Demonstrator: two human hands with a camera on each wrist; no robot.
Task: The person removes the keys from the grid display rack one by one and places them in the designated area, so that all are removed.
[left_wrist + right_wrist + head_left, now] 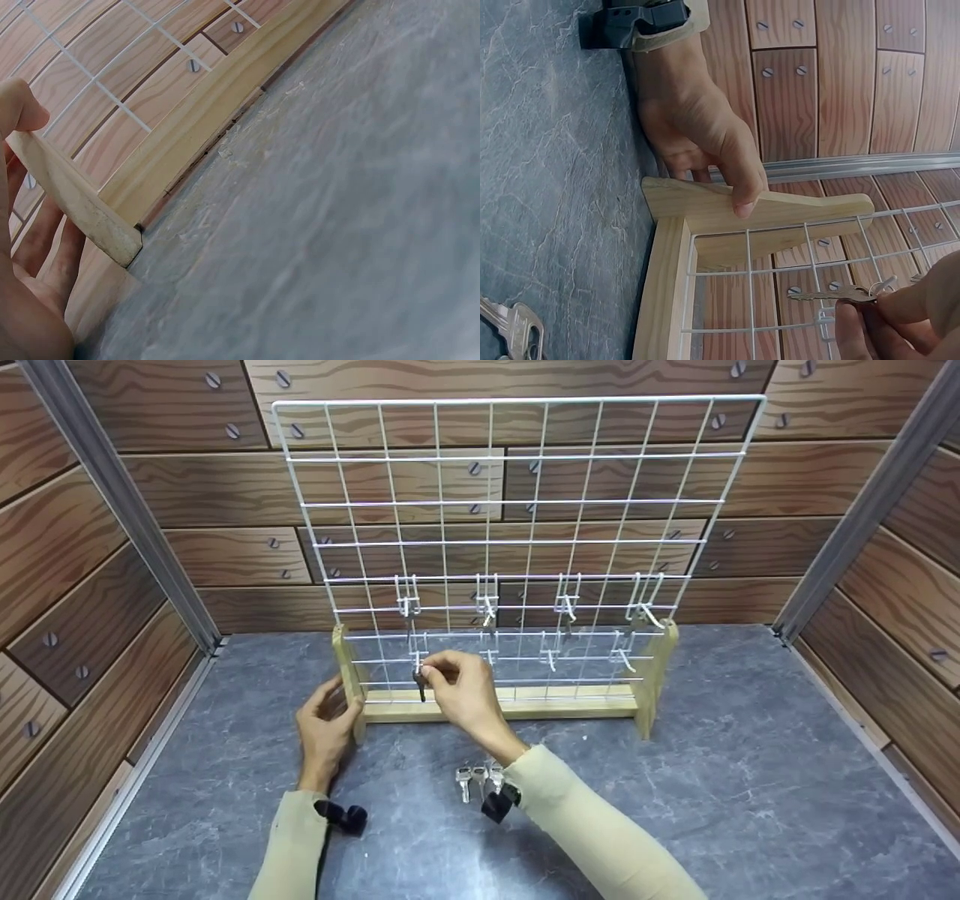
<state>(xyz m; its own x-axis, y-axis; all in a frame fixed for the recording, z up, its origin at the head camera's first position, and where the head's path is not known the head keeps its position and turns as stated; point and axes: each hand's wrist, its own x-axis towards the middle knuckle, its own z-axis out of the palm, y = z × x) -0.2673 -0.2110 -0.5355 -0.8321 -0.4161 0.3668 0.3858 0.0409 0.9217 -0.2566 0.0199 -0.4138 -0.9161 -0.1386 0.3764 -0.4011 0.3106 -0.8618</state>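
My right hand pinches a key by its head between thumb and fingers, shaft pointing down, in front of the leftmost lower hook of a white wire grid. In the right wrist view, the key lies beside the wires, with a small ring and the hook's tip at its head. My left hand holds the wooden stand's left side piece, thumb on one face and fingers behind, as the left wrist view of the side piece also shows.
Silver keys lie on the grey marbled table below my right forearm. Several upper hooks carry hanging keys; other lower hooks stick out to the right. Wood-patterned walls enclose the back and sides.
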